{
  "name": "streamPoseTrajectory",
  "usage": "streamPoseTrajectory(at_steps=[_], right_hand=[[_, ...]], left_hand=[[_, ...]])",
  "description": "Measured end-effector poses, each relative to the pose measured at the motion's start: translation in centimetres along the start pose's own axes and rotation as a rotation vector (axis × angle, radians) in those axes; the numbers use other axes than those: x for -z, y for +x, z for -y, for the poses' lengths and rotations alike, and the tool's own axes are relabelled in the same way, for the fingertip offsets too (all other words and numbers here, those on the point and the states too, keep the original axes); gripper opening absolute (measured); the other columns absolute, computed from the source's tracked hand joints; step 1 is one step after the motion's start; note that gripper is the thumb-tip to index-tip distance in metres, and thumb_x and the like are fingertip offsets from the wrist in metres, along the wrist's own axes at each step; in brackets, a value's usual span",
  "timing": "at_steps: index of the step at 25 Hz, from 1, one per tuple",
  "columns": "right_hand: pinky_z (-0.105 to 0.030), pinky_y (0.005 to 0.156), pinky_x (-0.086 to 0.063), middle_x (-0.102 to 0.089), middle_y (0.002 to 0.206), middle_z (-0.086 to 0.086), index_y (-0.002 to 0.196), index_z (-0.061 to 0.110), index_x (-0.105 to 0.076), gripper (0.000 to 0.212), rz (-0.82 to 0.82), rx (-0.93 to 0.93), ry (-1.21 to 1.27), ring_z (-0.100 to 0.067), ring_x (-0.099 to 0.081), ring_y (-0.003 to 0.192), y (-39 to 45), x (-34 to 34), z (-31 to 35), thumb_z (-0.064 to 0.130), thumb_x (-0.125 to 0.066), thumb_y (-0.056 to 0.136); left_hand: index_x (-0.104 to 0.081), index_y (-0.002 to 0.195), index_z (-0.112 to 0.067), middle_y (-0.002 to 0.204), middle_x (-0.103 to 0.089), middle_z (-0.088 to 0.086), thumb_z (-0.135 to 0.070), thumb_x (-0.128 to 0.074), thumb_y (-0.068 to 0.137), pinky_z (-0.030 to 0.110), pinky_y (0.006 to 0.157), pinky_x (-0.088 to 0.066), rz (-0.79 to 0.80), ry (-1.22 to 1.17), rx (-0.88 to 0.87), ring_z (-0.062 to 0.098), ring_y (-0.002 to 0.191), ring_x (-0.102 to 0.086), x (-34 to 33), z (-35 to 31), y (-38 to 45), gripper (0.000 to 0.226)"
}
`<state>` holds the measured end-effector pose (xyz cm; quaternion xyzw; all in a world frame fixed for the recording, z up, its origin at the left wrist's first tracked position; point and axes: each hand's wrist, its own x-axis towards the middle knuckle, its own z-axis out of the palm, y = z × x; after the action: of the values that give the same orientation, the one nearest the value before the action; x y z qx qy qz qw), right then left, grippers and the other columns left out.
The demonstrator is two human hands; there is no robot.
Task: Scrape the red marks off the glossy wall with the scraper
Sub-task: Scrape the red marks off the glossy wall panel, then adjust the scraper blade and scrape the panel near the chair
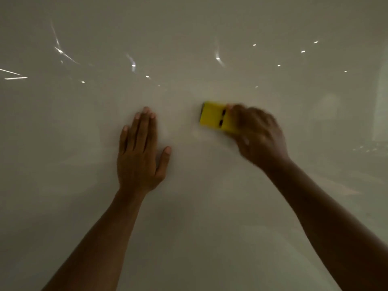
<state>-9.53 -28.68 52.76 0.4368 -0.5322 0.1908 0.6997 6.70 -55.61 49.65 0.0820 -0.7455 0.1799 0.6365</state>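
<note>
A glossy pale wall (189,206) fills the whole head view. My right hand (258,135) is blurred and closed around a yellow scraper (214,117), whose dark blade edge points left and lies against the wall. My left hand (140,152) rests flat on the wall to the scraper's left, fingers together and pointing up, thumb out to the right, holding nothing. A gap of bare wall separates the two hands. I see no red marks on the wall in this frame.
Small bright light reflections and streaks (60,51) dot the upper part of the wall. A faint pale reflection (381,101) shows at the right edge. Both forearms reach in from the bottom of the view.
</note>
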Motion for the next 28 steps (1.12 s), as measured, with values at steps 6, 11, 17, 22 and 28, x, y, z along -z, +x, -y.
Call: streamPoseTrajectory(at_steps=[6, 11, 17, 22, 28], right_hand=[[-0.042, 0.078, -0.042, -0.067, 0.133, -0.017, 0.121, 0.009, -0.075, 0.036, -0.078, -0.216, 0.005, -0.042, -0.062, 0.098, 11.9, -5.4, 4.5, 0.027, -0.071, 0.09], [-0.04, 0.088, -0.04, -0.064, 0.141, -0.008, 0.148, 0.012, -0.059, 0.064, 0.167, 0.37, 0.08, -0.032, -0.059, 0.11, 11.9, -7.8, 12.4, 0.035, -0.074, 0.09], [-0.043, 0.084, -0.044, -0.065, 0.14, -0.013, 0.124, 0.011, -0.075, 0.03, -0.029, -0.187, 0.091, -0.036, -0.059, 0.105, 1.5, -3.0, 6.0, 0.025, -0.078, 0.097], [-0.04, 0.087, -0.049, -0.065, 0.142, -0.008, 0.142, 0.012, -0.066, 0.052, 0.149, -0.052, 0.136, -0.034, -0.065, 0.111, -8.9, -0.9, 10.3, 0.017, -0.081, 0.093], [-0.038, 0.085, -0.052, -0.069, 0.136, -0.006, 0.134, 0.014, -0.072, 0.04, 0.235, 0.042, 0.297, -0.03, -0.07, 0.111, -14.2, 0.4, 13.6, 0.015, -0.079, 0.095]], left_hand=[[-0.022, 0.169, -0.003, 0.177, -0.018, 0.015, -0.044, -0.029, 0.11, 0.039, 0.132, 0.003, -0.103, -0.013, 0.379, 0.03, 0.164, -0.017, -0.1, 2.8, -2.1, 0.072], [-0.022, 0.169, -0.003, 0.176, -0.019, 0.015, -0.039, -0.02, 0.11, 0.048, 0.131, -0.01, -0.205, -0.012, 0.654, 0.029, 0.163, -0.019, -0.6, 4.0, -3.8, 0.069], [-0.019, 0.168, 0.003, 0.175, -0.015, 0.024, -0.028, -0.025, 0.11, 0.047, 0.133, -0.01, -0.035, 0.051, 0.25, 0.039, 0.163, -0.014, 0.3, 4.7, -8.8, 0.066], [-0.028, 0.163, 0.011, 0.171, -0.021, 0.029, -0.029, -0.032, 0.111, 0.052, 0.132, -0.015, 0.062, 0.0, -0.009, 0.037, 0.164, -0.012, 0.0, 3.7, -12.6, 0.065], [-0.045, 0.156, 0.008, 0.167, -0.039, 0.021, -0.03, -0.054, 0.1, 0.043, 0.12, -0.039, 0.147, -0.288, -0.128, 0.034, 0.153, -0.042, 2.7, 0.9, -14.1, 0.068]])
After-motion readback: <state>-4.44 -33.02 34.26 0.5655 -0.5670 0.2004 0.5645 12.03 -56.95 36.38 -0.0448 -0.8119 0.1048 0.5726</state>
